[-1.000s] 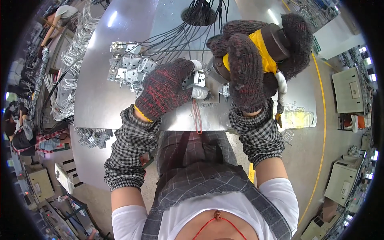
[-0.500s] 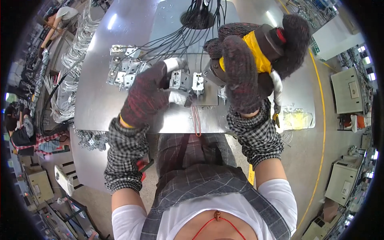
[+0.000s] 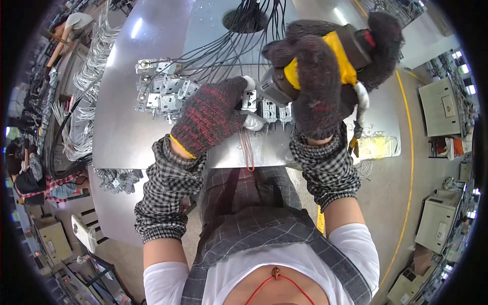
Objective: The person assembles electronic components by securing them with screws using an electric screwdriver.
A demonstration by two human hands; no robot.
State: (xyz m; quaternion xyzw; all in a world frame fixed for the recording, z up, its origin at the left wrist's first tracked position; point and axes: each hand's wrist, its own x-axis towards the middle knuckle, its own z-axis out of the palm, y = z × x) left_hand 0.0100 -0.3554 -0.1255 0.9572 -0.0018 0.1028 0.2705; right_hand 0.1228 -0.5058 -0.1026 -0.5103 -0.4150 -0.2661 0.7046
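My left hand (image 3: 216,112), in a dark red-flecked knit glove with white-covered fingertips, is closed around a small silver metal lock-like box (image 3: 249,100). Beside that box, to the right, more metal boxes (image 3: 269,109) stand in a row. My right hand (image 3: 325,81), gloved likewise, grips a hand-held power tool (image 3: 347,51) with a dark body, yellow bands and a red spot at its back. The tool's grey front end (image 3: 274,87) is close to the row, just right of my left fingertips; whether it touches a box cannot be made out.
A cluster of metal boxes (image 3: 165,91) with black cables lies left on the steel table (image 3: 119,132). Those cables run to a round hole (image 3: 245,21) at the back. A reddish cord loop (image 3: 247,152) hangs over the front edge. White wire bundles (image 3: 91,91) are farther left; a co-worker (image 3: 71,35) bends there.
My left hand has moved right and closed from a wide grasp to a tighter one on a box. The right hand and tool have shifted slightly right, and more of the row shows.
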